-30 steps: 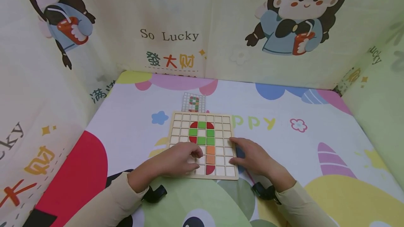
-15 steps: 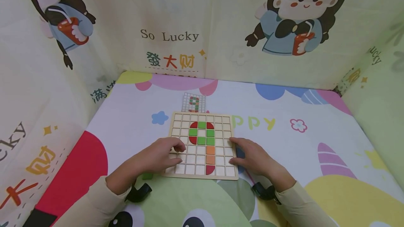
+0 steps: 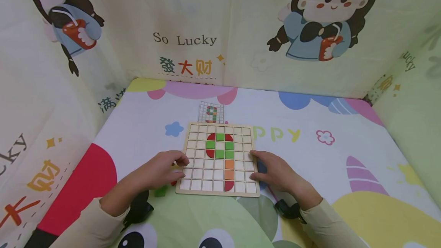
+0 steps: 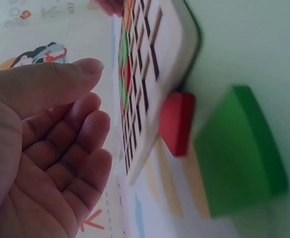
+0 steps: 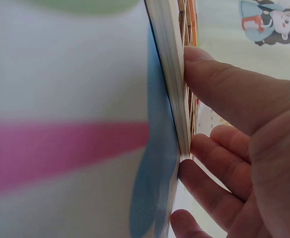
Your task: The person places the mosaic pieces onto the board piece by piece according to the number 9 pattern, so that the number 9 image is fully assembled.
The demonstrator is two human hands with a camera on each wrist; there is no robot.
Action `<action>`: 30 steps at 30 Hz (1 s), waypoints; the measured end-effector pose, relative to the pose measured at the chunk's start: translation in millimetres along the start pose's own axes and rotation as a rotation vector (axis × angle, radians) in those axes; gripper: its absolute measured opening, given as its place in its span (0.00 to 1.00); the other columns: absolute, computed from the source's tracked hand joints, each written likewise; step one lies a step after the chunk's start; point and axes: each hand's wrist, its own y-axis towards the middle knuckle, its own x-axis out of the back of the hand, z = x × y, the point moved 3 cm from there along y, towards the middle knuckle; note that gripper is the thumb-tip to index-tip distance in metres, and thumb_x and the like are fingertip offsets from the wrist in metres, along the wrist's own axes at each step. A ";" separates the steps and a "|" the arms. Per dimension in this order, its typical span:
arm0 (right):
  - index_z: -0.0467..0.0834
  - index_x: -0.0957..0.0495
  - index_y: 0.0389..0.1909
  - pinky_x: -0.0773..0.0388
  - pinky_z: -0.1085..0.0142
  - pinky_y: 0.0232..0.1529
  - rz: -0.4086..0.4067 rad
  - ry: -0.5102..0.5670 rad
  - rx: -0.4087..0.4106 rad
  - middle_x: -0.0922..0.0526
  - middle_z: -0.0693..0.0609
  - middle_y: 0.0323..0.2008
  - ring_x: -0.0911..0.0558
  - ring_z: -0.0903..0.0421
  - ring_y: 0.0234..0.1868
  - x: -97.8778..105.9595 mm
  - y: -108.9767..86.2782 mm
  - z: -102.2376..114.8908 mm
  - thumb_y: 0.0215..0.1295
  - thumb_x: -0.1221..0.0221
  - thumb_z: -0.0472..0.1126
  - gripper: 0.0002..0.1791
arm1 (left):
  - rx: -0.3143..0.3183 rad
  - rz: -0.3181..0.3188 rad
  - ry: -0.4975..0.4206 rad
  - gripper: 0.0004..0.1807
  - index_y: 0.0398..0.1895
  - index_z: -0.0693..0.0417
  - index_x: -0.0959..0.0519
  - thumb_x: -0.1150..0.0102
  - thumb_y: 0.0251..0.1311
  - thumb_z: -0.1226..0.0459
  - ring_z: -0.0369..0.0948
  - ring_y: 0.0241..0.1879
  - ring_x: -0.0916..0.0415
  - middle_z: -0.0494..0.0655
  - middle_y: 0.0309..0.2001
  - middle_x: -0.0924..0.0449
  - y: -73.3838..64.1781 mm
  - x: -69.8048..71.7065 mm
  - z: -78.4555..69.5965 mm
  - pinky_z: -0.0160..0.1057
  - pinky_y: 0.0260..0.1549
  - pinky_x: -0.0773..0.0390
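A square wooden grid board (image 3: 220, 193) lies on the table, with red, green and orange pieces set in the shape of a 9. My left hand (image 3: 160, 171) hovers at the board's left edge, fingers loosely bent and nothing between them. Beside it, in the left wrist view, a red block (image 4: 177, 124) lies against the board's edge and a green block (image 4: 239, 153) close by. On the other side, my right hand (image 3: 279, 169) rests at the board's right edge, the thumb (image 5: 219, 77) and fingertips touching the rim.
Behind the board lies a small printed card (image 3: 211, 112) showing a gridded, coloured 9. A patterned cloth (image 3: 310, 156) covers the table. Printed fabric walls (image 3: 241, 30) enclose the back and both sides.
My left hand has drawn back leftward from over the board's lower rows to its left edge, uncovering bare squares. The green and red blocks have come into sight. My right hand stays put.
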 end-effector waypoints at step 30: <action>0.37 0.31 0.68 0.33 0.43 0.63 0.001 0.003 -0.006 0.25 0.40 0.63 0.28 0.39 0.65 -0.8 0.2 0.0 0.60 0.30 0.46 0.37 | 0.049 0.081 -0.002 0.21 0.41 0.54 0.23 0.21 0.46 0.62 0.38 0.38 0.26 0.37 0.36 0.24 -34.1 3.0 33.8 0.39 0.40 0.21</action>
